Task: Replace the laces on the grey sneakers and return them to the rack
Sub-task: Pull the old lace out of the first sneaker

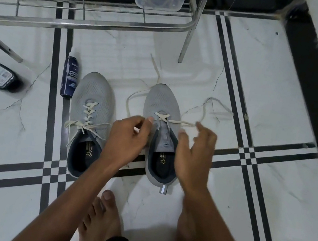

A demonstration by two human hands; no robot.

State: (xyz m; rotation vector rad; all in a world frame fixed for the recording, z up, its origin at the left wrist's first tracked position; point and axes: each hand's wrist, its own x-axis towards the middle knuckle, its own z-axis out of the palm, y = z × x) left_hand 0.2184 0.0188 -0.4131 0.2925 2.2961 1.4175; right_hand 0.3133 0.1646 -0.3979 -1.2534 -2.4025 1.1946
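Bare floor (pixel 279 109) is lying open R of the right hand (pixel 195 146). L of the left hand (pixel 125 136), laced sneaker (pixel 91 110) and cleaner can (pixel 70 77) are blocking. Rack (pixel 85 24) is barring beyond both.

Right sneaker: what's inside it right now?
Inside the right sneaker only a dark printed insole shows at the heel. Its toe end is hidden under the tongue; the left hand covers one edge.

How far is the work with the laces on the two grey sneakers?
Done: the left sneaker looks fully laced. In hand: the right sneaker has one crossing so far; the left hand and right hand work its lace. Left: the remaining eyelets, then both go onto the rack.
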